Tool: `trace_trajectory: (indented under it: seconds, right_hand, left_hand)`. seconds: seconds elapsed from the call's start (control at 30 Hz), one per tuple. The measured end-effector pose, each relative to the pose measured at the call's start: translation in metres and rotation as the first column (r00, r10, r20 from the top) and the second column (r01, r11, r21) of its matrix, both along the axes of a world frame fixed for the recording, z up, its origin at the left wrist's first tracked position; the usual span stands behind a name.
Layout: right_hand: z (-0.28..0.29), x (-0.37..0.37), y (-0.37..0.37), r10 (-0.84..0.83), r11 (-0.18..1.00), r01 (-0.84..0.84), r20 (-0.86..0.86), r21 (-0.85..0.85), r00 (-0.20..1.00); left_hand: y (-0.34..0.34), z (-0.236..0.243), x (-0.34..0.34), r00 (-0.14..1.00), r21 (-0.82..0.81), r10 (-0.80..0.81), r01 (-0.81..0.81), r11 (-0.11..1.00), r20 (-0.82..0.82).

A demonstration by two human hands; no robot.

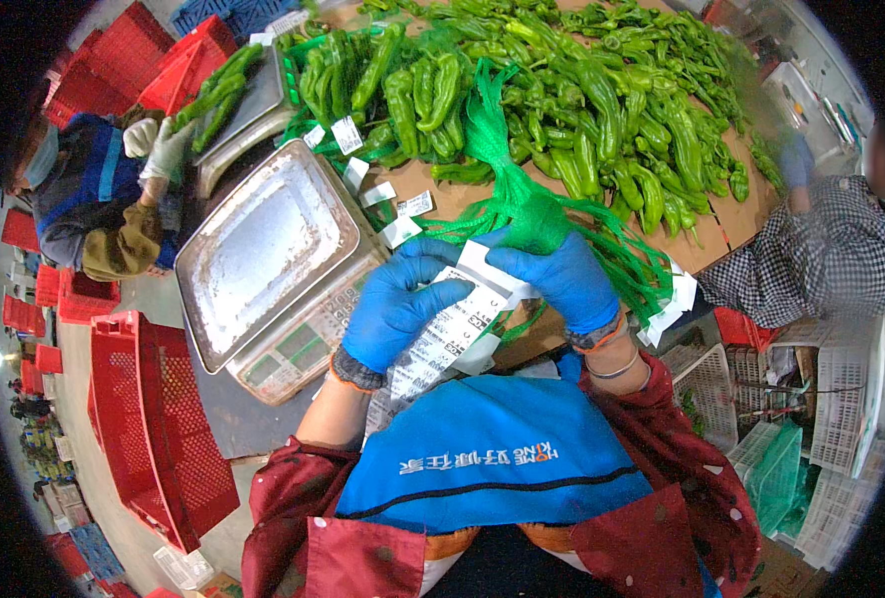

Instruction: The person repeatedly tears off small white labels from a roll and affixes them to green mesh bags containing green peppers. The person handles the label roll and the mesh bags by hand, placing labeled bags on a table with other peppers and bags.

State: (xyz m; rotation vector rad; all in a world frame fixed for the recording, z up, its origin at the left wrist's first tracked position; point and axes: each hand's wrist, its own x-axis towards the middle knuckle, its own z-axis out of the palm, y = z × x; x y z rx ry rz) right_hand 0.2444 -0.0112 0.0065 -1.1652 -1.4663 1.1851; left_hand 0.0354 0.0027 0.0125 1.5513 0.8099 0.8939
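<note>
Both my hands wear blue gloves and meet in front of my blue apron. My left hand point(394, 311) is closed on a strip of white printed labels point(430, 349) that hangs down over the apron. Thumb and fingers of my right hand point(568, 283) pinch the upper end of the strip, where one label point(490, 267) sticks up. Right behind my hands lies a bundle of green mesh bags point(522, 214), its loose ends fanning out to the right. More white labels point(399, 205) hang near the bundle's left side.
A scale point(273, 254) with a worn metal pan stands at my left. Green peppers point(602, 110) are heaped across the table point(707, 234). One co-worker's gloved hand point(168, 149) holds peppers over another scale point(248, 110); another person point(811, 249) stands right. A red crate point(153, 429) is at lower left.
</note>
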Motion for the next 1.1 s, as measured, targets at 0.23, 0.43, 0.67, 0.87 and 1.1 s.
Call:
trace_trajectory:
  seconds: [0.23, 0.43, 0.67, 0.87, 1.1]
  right_hand:
    - [-0.004, -0.008, -0.004, -0.062, 0.976, 0.053, 0.037, 0.211, 0.997]
    - [-0.010, -0.006, -0.001, -0.105, 0.972, 0.096, 0.032, 0.213, 0.994]
    - [-0.012, -0.010, -0.002, -0.111, 0.972, 0.108, 0.005, 0.211, 0.994]
    - [-0.016, -0.012, 0.001, -0.120, 0.966, 0.116, 0.003, 0.230, 0.993]
    - [-0.012, -0.011, -0.002, -0.084, 0.968, 0.085, -0.016, 0.235, 0.996]
  left_hand:
    - [0.000, 0.003, 0.006, 0.998, -0.277, 0.066, -0.066, 0.959, -0.007]
    - [0.002, 0.004, 0.006, 0.998, -0.265, 0.062, -0.060, 0.962, 0.000]
    - [0.006, -0.006, 0.006, 0.997, -0.124, 0.070, -0.075, 0.989, -0.040]
    - [0.008, -0.007, 0.004, 0.997, -0.188, 0.048, -0.058, 0.980, -0.054]
    - [0.005, -0.003, 0.009, 0.995, -0.232, 0.098, -0.100, 0.968, -0.020]
